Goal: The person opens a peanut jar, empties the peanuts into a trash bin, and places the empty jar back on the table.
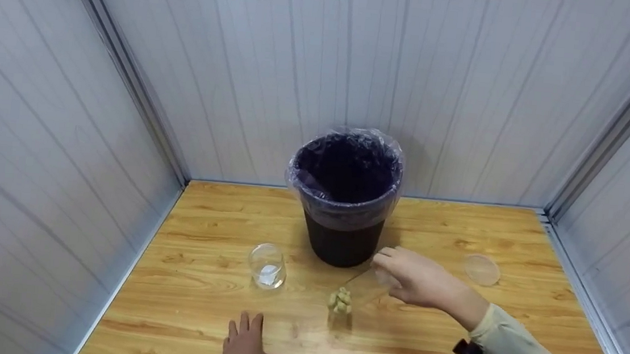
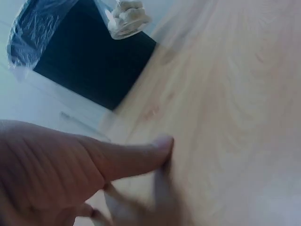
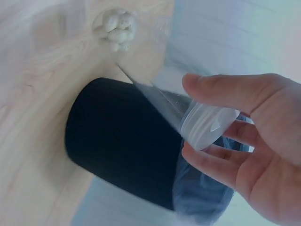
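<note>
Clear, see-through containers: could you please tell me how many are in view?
2: a short, clear, cylindrical cup on the wooden table, and a clear container with pale pieces inside, held by the right hand. Any inside the black, bag-lined bin would be hidden.

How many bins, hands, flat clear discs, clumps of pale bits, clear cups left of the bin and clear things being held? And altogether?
Bin: 1
Hands: 2 (left hand, right hand)
Flat clear disc: 1
Clump of pale bits: 1
Clear cup: 1
Clear held thing: 1
Total: 7
</note>
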Tool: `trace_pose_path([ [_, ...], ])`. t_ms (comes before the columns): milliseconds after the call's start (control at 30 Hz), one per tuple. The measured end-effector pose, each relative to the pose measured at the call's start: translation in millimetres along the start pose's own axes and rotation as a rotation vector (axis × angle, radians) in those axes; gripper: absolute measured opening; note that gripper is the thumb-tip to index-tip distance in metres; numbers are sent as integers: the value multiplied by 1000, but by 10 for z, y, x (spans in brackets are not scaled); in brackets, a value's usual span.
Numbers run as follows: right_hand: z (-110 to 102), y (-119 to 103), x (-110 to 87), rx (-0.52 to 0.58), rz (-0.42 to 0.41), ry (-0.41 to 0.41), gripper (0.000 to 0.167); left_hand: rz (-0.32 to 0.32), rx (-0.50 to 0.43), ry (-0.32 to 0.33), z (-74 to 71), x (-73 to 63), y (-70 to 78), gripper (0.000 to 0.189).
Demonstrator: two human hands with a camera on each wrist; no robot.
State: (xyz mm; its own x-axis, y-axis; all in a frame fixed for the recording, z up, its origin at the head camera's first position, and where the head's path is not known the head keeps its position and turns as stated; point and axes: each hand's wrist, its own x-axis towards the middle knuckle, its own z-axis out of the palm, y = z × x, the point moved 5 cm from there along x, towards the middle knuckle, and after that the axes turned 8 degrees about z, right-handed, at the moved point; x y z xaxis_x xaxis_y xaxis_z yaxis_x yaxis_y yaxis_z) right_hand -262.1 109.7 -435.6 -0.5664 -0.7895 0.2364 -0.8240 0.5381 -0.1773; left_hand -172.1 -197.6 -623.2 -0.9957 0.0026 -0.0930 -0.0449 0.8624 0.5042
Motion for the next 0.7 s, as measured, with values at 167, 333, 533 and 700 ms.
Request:
trace_pose_path([
  [167,-39,98,-197,111,9,49,53,103,-244,1,-27,150,323,50],
  [333,-106,128,-245,197,11,105,54,261,-795,23,-8,366,726,42],
  [533,-101,193,-353,287,74,98,56,262,-1190,36,131,467,1020,44],
  [700,-82,270,-452,427,163,88,52,234,-1500,5,222,507,1179,48],
])
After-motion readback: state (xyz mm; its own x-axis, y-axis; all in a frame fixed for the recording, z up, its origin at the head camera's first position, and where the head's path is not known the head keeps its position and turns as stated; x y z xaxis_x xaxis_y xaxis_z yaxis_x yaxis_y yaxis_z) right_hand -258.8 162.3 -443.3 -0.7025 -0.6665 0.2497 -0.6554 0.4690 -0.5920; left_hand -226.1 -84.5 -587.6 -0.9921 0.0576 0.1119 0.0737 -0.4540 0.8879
